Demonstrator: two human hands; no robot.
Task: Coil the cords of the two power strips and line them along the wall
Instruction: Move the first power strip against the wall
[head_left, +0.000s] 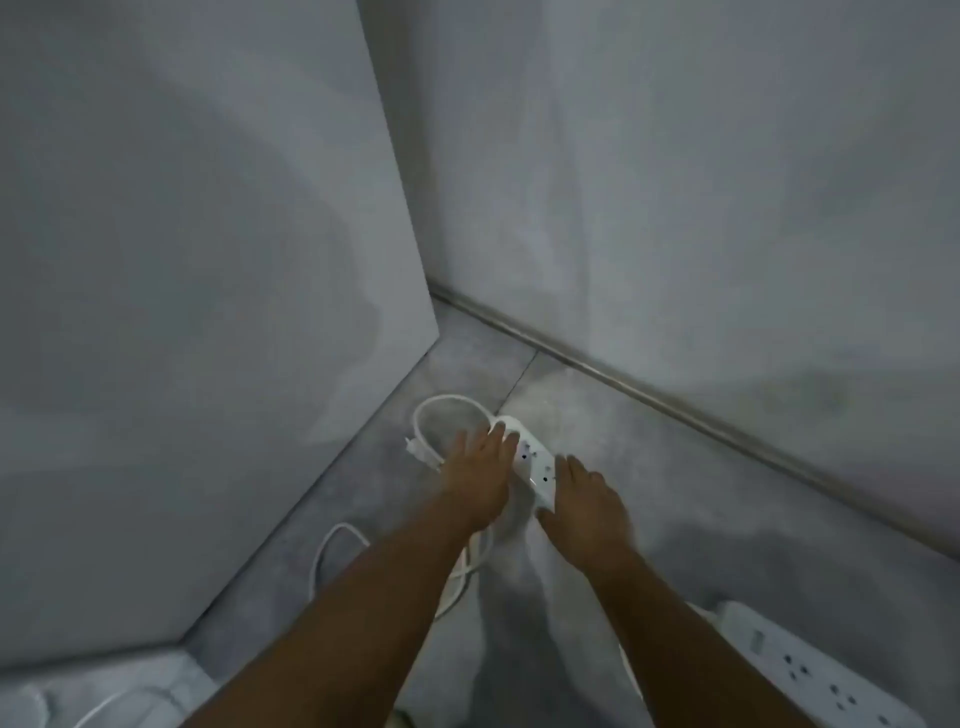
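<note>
Reaching down with both arms, we meet the first power strip (532, 462) on the grey floor (649, 467) near the room corner. Our left hand (480, 467) lies flat with its fingers (496, 434) extended and slightly spread, their tips over the far end of the strip; the palm covers the point where the cord leaves the housing, so that junction is hidden. Our right hand (587, 499) is likewise open, fingers straight, resting against the near right edge of the strip; neither hand is closed around anything, and whether the thumbs press the housing we cannot tell. Motion blur softens the strip, and only a few dark socket holes can be made out on its white top.

Beyond the left hand, the strip's white cord (447, 415) forms a loop on the floor, with what appears to be its plug (421, 447) at the loop's near left side; the detail is too blurred to confirm. More white cable (332, 551) emerges below the left forearm, partly concealed by it.

The second power strip (810, 675), white with several socket groups, lies at the lower right, cut off by the frame edge and well apart from the first. The left wall (208, 312) and the right wall (727, 182) with its baseboard strip (623, 387) meet behind the hands.
</note>
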